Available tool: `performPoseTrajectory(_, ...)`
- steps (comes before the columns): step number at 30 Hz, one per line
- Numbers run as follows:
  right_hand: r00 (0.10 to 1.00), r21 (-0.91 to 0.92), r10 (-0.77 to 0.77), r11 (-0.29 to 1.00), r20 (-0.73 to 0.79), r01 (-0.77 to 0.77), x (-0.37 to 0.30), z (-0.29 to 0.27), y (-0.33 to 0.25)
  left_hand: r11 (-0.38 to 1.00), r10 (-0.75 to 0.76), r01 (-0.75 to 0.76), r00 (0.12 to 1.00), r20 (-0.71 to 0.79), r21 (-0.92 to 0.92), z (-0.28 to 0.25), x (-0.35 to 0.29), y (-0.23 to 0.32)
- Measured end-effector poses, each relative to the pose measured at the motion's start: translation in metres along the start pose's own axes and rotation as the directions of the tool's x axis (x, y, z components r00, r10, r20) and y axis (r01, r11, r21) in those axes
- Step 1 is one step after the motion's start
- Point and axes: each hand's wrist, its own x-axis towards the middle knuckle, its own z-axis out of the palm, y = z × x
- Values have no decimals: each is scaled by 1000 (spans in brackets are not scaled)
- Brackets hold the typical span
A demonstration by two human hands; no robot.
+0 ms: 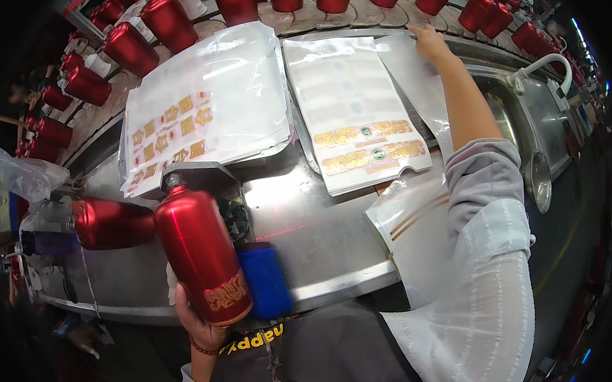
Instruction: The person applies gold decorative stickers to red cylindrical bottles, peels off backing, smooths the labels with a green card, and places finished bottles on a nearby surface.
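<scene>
left hand (201, 323) is wrapped round the base of a red bottle (201, 255), gripping it from below, neck tilted up toward a small fixture at the desk (317, 239) edge. glossy lacquer finish, gold label near the bottom; looks slick and probably breakable, so the wide base is the sensible hold, palm under, fingers off the fresh label. right hand (428, 41) reaches far out, fingertips pressed on a clear film sheet (410, 73); whether it is pinching or just pressing, i cannot tell at this rim. that film is thin, floppy, likely to curl, best lifted by a corner. beside it, a sheet of gold decals (357, 118), and further left another decal sheet (200, 111) under plastic. a blue cup (264, 281) sits just beside the bottle, a second red bottle (110, 223) lies to its left. rows of red bottles (163, 21) crowd the far side, close to the reaching arm.
</scene>
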Motion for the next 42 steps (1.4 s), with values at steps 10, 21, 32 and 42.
performPoseTrajectory(10,876,-4,-352,929,-329,371,-20,-3,15,996,16,-13,999,35,-91,-2,-4,-5)
performPoseTrajectory(21,901,266,-321,878,-292,398,-173,-87,63,990,-59,54,998,-30,-128,7,6,-2)
performPoseTrajectory(32,737,970,661,-56,-141,236,-289,-187,197,988,-36,24,996,-79,-155,16,15,-3)
performPoseTrajectory(42,949,-446,275,-876,-153,182,-532,-250,347,982,80,-87,996,-52,-168,15,23,-1)
